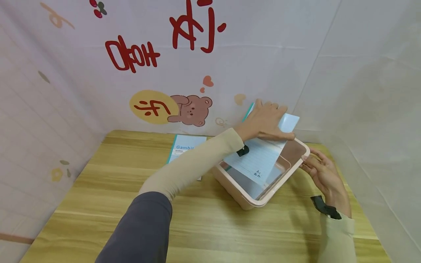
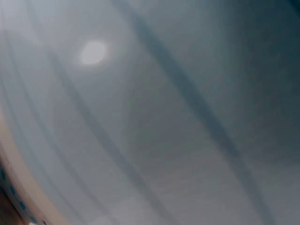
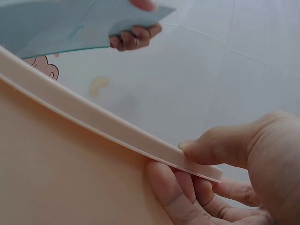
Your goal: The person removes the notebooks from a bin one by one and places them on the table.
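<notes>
My left hand (image 1: 267, 122) grips the upper edge of a pale blue notebook (image 1: 251, 160) marked A5, holding it tilted over a pink plastic bin (image 1: 238, 191). In the right wrist view, the fingers curl round the edge of this notebook (image 3: 61, 28). Pinched between thumb and fingers of my right hand (image 1: 325, 177) is the bin's right rim (image 3: 126, 131). Something pale blue (image 1: 275, 174) lies inside the bin, partly covered by the notebook. The left wrist view is filled by a blurred, lined bluish surface (image 2: 140, 117), too close to make out fully.
Another notebook (image 1: 188, 141), labelled Gambit, lies on the wooden table (image 1: 210, 233) behind my left forearm, which hides part of it. White cloth (image 1: 269, 54) with red characters and a cartoon bear (image 1: 192, 110) hangs behind the table.
</notes>
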The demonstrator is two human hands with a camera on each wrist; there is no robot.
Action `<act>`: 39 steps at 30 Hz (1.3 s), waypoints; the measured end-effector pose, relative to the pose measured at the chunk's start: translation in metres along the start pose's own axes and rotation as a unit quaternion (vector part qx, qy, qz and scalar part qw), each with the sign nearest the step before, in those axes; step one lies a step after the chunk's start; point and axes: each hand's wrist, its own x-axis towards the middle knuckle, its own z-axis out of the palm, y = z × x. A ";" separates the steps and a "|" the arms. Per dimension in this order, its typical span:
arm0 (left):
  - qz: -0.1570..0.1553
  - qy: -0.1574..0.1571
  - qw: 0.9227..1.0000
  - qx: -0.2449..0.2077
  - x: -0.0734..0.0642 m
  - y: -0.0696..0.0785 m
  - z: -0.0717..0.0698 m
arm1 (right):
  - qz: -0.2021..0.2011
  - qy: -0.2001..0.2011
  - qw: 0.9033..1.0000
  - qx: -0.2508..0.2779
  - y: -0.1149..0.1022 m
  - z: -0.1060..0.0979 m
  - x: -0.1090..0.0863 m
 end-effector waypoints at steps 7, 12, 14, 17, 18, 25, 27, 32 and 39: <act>-0.022 0.040 0.999 -0.021 -0.012 -0.016 -0.034 | -0.008 -0.007 1.000 0.001 0.000 -0.001 0.000; -0.036 0.067 0.997 -0.034 -0.022 -0.028 -0.053 | -0.007 -0.010 1.000 0.014 0.001 -0.002 0.000; -0.039 0.081 0.995 -0.033 -0.027 -0.033 -0.059 | -0.008 -0.010 1.000 0.016 0.001 -0.001 -0.001; -0.043 0.100 0.993 -0.037 -0.034 -0.043 -0.067 | -0.010 -0.007 1.000 0.012 0.001 -0.001 -0.001; -0.044 0.107 0.993 -0.039 -0.037 -0.047 -0.069 | -0.010 -0.006 1.000 0.012 0.001 -0.001 -0.001; -0.061 0.129 0.988 -0.054 -0.062 -0.079 -0.080 | -0.012 -0.009 1.000 0.012 0.001 -0.001 -0.001; -0.068 0.132 0.987 -0.058 -0.070 -0.090 -0.080 | -0.011 -0.008 1.000 0.012 0.001 -0.001 -0.001; -0.092 0.144 0.983 -0.072 -0.090 -0.116 -0.075 | -0.006 -0.004 1.000 0.009 0.000 0.001 -0.001; -0.131 0.149 0.975 -0.095 -0.119 -0.154 -0.056 | -0.006 -0.006 1.000 0.012 0.001 0.002 -0.002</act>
